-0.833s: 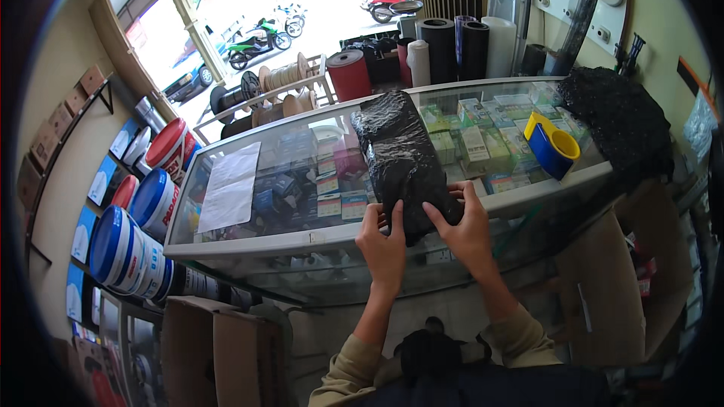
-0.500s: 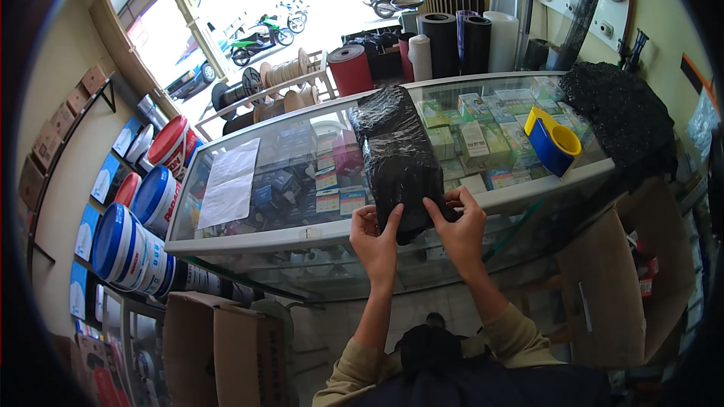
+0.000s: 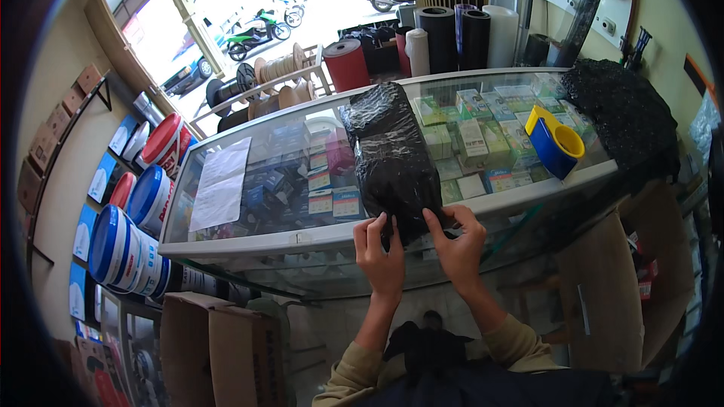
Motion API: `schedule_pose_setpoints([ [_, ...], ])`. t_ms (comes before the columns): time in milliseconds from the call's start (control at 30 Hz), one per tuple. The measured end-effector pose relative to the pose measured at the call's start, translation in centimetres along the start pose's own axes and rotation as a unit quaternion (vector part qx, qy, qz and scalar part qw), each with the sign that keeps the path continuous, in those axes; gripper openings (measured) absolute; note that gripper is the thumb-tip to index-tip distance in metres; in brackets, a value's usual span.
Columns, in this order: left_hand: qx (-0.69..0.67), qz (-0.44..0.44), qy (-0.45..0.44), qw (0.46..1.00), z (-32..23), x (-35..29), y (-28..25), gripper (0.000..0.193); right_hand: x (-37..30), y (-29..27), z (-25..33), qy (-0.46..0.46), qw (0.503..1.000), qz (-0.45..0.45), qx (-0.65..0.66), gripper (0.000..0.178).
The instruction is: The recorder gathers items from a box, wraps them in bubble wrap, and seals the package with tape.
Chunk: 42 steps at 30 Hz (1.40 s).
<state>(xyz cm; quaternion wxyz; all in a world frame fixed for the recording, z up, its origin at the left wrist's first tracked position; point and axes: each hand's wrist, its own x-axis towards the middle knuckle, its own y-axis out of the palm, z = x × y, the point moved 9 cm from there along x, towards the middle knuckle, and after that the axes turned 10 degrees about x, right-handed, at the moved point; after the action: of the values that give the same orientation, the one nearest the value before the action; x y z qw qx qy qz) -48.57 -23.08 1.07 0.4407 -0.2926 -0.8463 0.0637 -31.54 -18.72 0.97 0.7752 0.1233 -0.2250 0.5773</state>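
Note:
A long package wrapped in shiny black plastic (image 3: 394, 147) lies lengthwise across the glass display counter (image 3: 302, 240), its near end at the counter's front edge. At that near end, my left hand (image 3: 379, 256) pinches the loose plastic on the left corner between thumb and fingers. My right hand (image 3: 458, 245) grips the plastic at the right corner, thumb on top. To the right on the glass stands a yellow and blue tape dispenser (image 3: 554, 143). A white sheet of paper (image 3: 220, 185) lies on the left part of the counter.
Crumpled black plastic (image 3: 622, 117) covers the counter's right end. Cardboard boxes stand low at left (image 3: 241, 354) and right (image 3: 603, 294). Paint buckets (image 3: 124, 252) line the left side. Behind the counter are upright rolls (image 3: 437, 41) and cable spools (image 3: 279, 68).
My left hand's fingers have shifted up and forward onto the near left corner of the package. The right hand keeps its pinch on the other corner. The view has shifted slightly.

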Motion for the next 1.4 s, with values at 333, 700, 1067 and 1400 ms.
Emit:
schedule_pose_setpoints([
  [333, 0.013, 0.068, 0.159, 0.985, -0.1, 0.3, -0.5, 0.033, -0.6, 0.7, -1.1, 0.095, 0.979, -0.044, 0.175, 0.031],
  [700, 0.039, 0.219, 0.319, 0.921, 0.9, 1.5, 0.4, 0.063, -1.8, 0.0, -1.4, 0.080, 0.988, -0.095, 0.096, 0.022],
  [1067, 0.116, 0.143, 0.426, 0.886, 0.4, 0.8, 1.6, 0.061, -2.0, 1.5, 2.4, -0.112, 0.993, -0.019, -0.033, 0.024],
  [1400, 0.015, 0.232, 0.471, 0.851, -2.7, 2.1, 2.9, 0.060, -1.2, 1.9, 2.3, -0.116, 0.991, 0.046, -0.053, 0.027],
])
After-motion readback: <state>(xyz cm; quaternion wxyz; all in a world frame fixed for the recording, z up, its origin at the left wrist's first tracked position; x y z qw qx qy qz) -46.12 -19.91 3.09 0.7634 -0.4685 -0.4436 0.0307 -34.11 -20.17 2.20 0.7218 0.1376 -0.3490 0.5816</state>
